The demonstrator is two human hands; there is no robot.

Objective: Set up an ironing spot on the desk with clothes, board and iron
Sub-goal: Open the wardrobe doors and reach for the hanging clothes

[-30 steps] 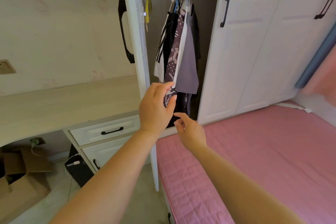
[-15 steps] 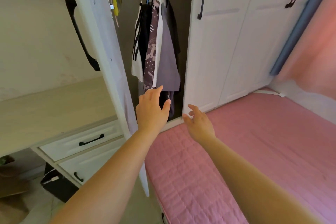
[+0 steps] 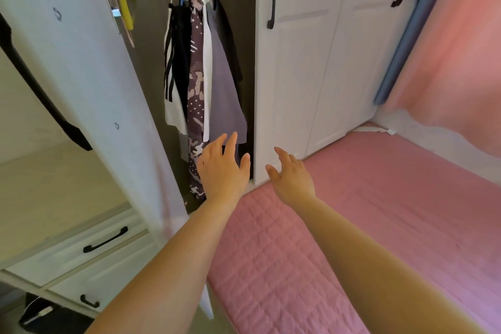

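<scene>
A: With the wardrobe door (image 3: 89, 95) standing open, where are the hands sitting?
B: Left hand (image 3: 221, 168) is reaching at the hem of the hanging clothes (image 3: 206, 76), fingers straight and spread, gripping nothing. Can't tell if it's touching the fabric.
A: Right?
B: Right hand (image 3: 291, 176) is hovering over the pink quilted bed (image 3: 352, 211), fingers loosely apart, holding nothing.
A: Desk?
B: Desk (image 3: 48, 192) is showing left of the door, drawers (image 3: 81, 249) below.

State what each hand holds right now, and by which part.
Nothing is held. The left hand reaches with straight fingers toward the hanging clothes in the wardrobe; the right hand hovers open above the pink bed.
</scene>
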